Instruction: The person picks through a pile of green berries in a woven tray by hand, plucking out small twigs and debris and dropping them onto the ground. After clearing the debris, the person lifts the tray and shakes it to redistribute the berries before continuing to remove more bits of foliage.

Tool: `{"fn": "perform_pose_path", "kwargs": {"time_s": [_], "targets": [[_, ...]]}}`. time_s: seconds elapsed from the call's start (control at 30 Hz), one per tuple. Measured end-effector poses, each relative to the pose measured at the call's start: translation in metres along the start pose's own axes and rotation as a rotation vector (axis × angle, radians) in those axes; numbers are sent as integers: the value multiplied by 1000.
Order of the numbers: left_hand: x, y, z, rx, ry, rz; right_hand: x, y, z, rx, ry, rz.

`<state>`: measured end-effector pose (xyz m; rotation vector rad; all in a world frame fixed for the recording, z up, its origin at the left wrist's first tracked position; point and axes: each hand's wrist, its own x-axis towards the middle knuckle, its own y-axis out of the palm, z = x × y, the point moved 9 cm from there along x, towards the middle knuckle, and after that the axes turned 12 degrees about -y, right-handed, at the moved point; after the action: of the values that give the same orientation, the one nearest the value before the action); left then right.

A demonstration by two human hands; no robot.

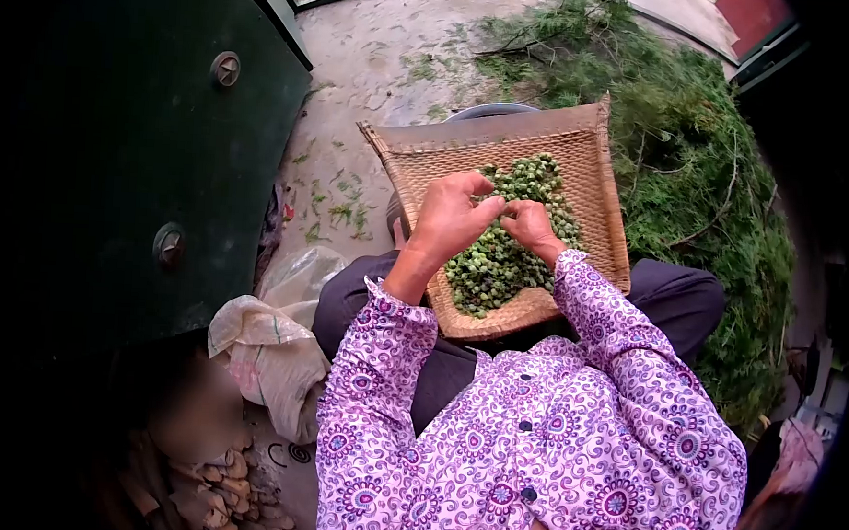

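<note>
A woven winnowing basket (420, 159) rests tilted across my lap. A heap of small green, roundish pods or cones (489, 273) lies in it, with some darker bits among them. My left hand (451, 214) is over the heap, thumb and fingers pinched together. Close beside it, my right hand (534, 228) is also pinched, its fingertips almost meeting the left thumb. Whatever sits between the fingertips is too small to make out.
Cut green branches (679, 173) with feathery leaves are piled on the right. Behind the basket shows the rim of a metal basin (495, 109). A pale woven sack (271, 353) slumps at left, near a dark door (162, 146). Green sprigs (346, 208) litter the floor.
</note>
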<state>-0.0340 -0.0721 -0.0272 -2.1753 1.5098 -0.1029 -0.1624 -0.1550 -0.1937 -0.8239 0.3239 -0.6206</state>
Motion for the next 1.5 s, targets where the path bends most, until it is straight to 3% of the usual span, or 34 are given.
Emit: {"fn": "perform_pose_path", "kwargs": {"time_s": [0.2,0.3,0.33,0.37,0.43,0.57,0.67,0.77,0.83,0.87,0.9,0.97,1.03,1.1,1.17,1.23,1.3,1.37,1.5], "targets": [[2,-7,4,-3,28,-8,9,37,-19,-211,192,70],[2,-11,4,12,49,-36,0,31,-37,-145,225,46],[3,-12,5,9,50,-36,-4,21,-39,-26,213,35],[2,-12,4,22,58,-34,-19,33,-57,395,465,87],[-2,-11,1,26,73,-24,-41,23,-43,941,609,33],[-1,-8,1,39,18,13,-49,19,-39,1126,640,75],[0,-5,3,41,24,3,-35,15,-12,1057,555,107],[2,-5,3,8,16,13,-13,31,3,769,390,218],[3,-7,4,-9,5,15,4,29,33,446,180,212],[4,-7,6,-25,26,5,20,47,31,127,-247,39],[4,-8,5,-41,48,-6,28,58,45,141,-320,27],[5,-9,4,6,60,-21,22,67,52,-81,-299,2],[5,-9,2,14,75,-24,16,54,73,-101,-345,-9],[5,-9,1,45,84,-21,17,63,58,-312,-172,242],[7,-7,6,47,47,-25,13,52,39,-348,-87,270],[8,-4,9,53,41,-1,3,24,27,-285,-16,259],[8,-2,12,86,5,-14,-7,3,-2,102,87,177],[10,7,21,170,48,-5,-38,-17,-11,721,354,184],[9,47,76,435,-136,131,-88,-35,-24,1326,386,46]]}}
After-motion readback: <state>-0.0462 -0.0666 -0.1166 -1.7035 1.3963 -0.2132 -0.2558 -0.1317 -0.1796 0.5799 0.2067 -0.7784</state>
